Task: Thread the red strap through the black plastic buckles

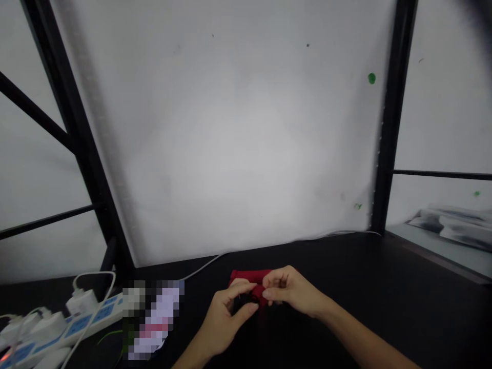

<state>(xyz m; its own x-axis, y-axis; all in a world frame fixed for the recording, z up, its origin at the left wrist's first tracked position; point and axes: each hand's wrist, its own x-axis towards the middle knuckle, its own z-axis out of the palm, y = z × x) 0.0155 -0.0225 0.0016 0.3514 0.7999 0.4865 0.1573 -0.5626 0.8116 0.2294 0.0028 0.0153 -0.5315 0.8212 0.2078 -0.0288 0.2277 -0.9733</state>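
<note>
Low in the middle of the frame, both hands meet on a small red cloth that lies on the dark surface. The left hand comes up from below and pinches the cloth's near edge with thumb and fingers. The right hand comes in from the right and pinches the cloth's right end — its fingertips are closed on it too. The cloth's long side runs left to right, and most of it pokes out to the left of the right hand. Both hands touch it. A white power strip lies at the lower left — well apart.
</note>
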